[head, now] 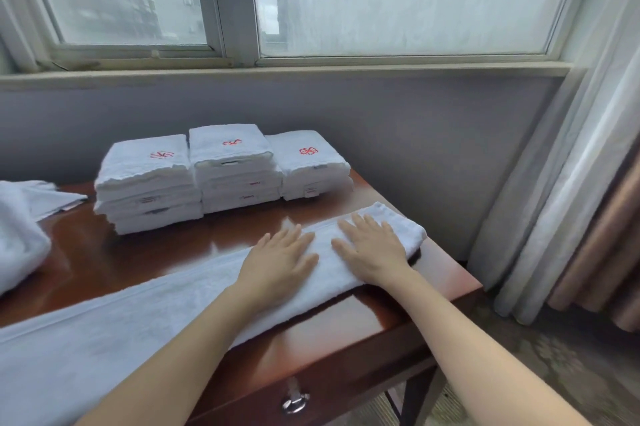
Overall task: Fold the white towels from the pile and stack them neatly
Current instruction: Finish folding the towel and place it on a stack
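A long white towel (145, 307), folded lengthwise into a narrow strip, lies diagonally across the brown table (346, 328). My left hand (280, 262) and my right hand (372, 249) press flat on its right end, fingers straight, side by side. Behind them stand three stacks of folded white towels with red emblems: a left stack (149, 183), a middle stack (235, 169) and a lower right stack (311, 165). A pile of unfolded white towels (17, 231) sits at the table's left edge.
The table has a front drawer with a metal pull (294, 403). A grey wall and a window sill (277, 73) run behind the table. Curtains (571, 200) hang at the right, beside the table's right edge. Patterned carpet lies below.
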### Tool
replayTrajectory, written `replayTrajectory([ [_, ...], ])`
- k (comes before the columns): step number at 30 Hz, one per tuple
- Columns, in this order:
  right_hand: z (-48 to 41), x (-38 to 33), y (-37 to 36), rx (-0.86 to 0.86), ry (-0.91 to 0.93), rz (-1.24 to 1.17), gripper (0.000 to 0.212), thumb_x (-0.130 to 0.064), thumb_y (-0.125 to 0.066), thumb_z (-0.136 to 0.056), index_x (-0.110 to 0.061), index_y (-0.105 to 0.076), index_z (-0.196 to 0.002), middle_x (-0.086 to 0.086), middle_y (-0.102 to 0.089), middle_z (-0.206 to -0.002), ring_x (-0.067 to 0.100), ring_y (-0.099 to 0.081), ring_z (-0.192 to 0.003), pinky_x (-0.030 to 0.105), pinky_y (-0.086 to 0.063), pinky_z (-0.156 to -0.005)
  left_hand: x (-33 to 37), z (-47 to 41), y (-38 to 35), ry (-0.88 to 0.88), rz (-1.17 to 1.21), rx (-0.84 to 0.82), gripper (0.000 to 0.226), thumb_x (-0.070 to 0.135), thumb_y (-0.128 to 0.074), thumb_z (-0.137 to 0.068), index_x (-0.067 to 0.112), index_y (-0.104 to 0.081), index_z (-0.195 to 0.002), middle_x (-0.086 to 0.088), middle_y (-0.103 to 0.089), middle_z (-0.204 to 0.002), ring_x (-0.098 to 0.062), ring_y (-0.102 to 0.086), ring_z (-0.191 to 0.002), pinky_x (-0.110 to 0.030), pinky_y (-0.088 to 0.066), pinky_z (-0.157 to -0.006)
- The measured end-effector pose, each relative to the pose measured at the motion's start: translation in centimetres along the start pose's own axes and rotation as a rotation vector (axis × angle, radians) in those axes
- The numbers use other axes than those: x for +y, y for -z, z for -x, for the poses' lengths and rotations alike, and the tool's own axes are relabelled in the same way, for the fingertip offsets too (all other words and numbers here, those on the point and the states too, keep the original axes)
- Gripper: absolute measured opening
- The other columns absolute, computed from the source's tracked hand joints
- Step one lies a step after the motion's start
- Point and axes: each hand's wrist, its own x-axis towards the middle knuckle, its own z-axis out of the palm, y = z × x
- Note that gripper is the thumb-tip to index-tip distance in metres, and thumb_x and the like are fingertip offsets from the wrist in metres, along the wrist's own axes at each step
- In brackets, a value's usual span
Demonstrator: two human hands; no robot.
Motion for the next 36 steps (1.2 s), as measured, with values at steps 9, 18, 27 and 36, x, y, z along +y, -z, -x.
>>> replayTrajectory([
  [9, 0.0, 1.1, 1.5, -0.028, -0.319, 0.132, 0.07, -0.069, -0.014, -0.094, -0.035, -0.019, -0.155, 0.006, -0.016, -0.162, 0.036, -0.023, -0.141, 0.047, -0.017, -0.113, -0.1, 0.1, -0.2, 0.007, -0.034, -0.031, 0.088, 0.085, -0.02, -0.083, 0.037, -0.012, -0.156, 0.005, -0.004, -0.165, -0.015, -0.005, -0.152, -0.038, -0.003, -0.123],
  [18, -1.0, 1.5, 4.7, -0.084, -0.437, 0.103, 0.081, -0.081, -0.037, -0.078, -0.031, -0.039, -0.141, 0.008, -0.041, -0.128, 0.029, -0.049, -0.097, 0.037, -0.037, -0.073, 0.0, 0.0, -0.1, 0.012, -0.011, -0.055, 0.115, 0.102, -0.012, -0.059, 0.04, -0.008, -0.155, 0.006, -0.001, -0.165, -0.014, -0.003, -0.151, -0.042, -0.003, -0.122],
  [27, -1.6, 1.5, 6.1, -0.092, -0.274, -0.683, 0.025, -0.031, -0.062, -0.074, -0.022, -0.06, -0.096, -0.002, -0.06, -0.1, 0.014, -0.057, -0.084, 0.03, -0.044, -0.063, 0.0, 0.3, -0.2, -0.015, 0.073, 0.032, 0.108, 0.1, -0.018, -0.064, 0.039, -0.021, -0.153, 0.006, -0.011, -0.164, -0.012, -0.008, -0.151, -0.042, -0.006, -0.122],
  [36, 1.7, -7.4, 10.1, -0.246, 0.022, -1.27, 0.071, -0.019, -0.069, -0.071, -0.017, -0.047, -0.138, 0.01, -0.058, -0.128, 0.021, -0.066, -0.099, 0.033, -0.055, -0.071, 0.3, 4.2, 5.2, -0.011, 1.214, 0.333, 0.046, 0.071, -0.033, -0.09, 0.051, -0.05, -0.128, 0.004, -0.067, -0.125, -0.013, -0.064, -0.114, -0.034, -0.046, -0.102],
])
